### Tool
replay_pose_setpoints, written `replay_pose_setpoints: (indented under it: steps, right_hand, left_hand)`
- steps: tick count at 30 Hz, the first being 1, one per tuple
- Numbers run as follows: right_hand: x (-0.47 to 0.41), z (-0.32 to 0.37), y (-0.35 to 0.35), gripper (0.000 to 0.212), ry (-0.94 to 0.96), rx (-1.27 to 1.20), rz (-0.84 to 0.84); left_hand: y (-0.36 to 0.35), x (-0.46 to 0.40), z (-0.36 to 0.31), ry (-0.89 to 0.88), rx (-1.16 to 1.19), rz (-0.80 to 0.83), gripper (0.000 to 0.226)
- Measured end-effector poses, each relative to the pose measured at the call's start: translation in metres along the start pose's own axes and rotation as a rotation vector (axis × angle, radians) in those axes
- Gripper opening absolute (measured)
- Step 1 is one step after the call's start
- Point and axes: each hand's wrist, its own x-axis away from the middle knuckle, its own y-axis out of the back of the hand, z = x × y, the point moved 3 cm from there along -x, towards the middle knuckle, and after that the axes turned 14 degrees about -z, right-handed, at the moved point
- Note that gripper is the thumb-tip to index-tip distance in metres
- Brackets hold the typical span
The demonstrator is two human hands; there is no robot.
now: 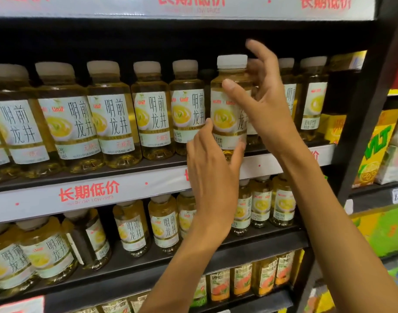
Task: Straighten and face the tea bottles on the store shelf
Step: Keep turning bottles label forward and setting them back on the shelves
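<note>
Hands bracket one green tea bottle: left hand fingers pinching its base at 7 o'clock, right hand fingers spread at 3 o'clock, thumb pressing the label, likely turning it outward.

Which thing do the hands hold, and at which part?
One tea bottle: the left hand grips its lower body, the right hand pinches its shoulder and label.

Dark store shelf with a row of tea bottles

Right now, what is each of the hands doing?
Left hand: grips the lower part of the tea bottle.
Right hand: holds the same bottle near its top.
</note>
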Motion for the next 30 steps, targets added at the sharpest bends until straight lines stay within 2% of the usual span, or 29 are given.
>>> replay_pose_setpoints:
  steps: [3,7,11,16,22,25,30]
  right_hand:
    - [0.001,0.002,0.000,0.056,0.024,0.008,-0.064]
    - [0.000,0.002,0.001,0.052,0.061,0.068,-0.106]
    - [-0.001,0.000,0.001,0.049,0.120,0.090,-0.115]
    - [-0.011,-0.011,0.011,0.038,0.155,0.075,-0.018]
    - [-0.019,-0.019,0.012,0.059,0.250,0.195,0.194]
    - [-0.019,-0.019,0.011,0.060,0.340,0.291,0.161]
    - [-0.021,-0.020,0.012,0.059,0.511,0.508,0.036]
  left_hand:
    - [0.000,-0.003,-0.005,-0.059,-0.127,-0.044,0.059]
    - [-0.003,-0.001,-0.011,-0.033,-0.131,-0.028,0.061]
    - [-0.004,0.000,-0.012,-0.003,-0.132,-0.077,0.054]
    - [-0.010,0.001,-0.016,-0.012,-0.274,-0.108,0.053]
    - [-0.019,0.005,-0.023,0.016,-0.330,-0.169,0.056]
    - [-0.022,0.008,-0.026,0.002,-0.376,-0.205,0.061]
    - [-0.028,0.007,-0.025,-0.001,-0.473,-0.168,0.069]
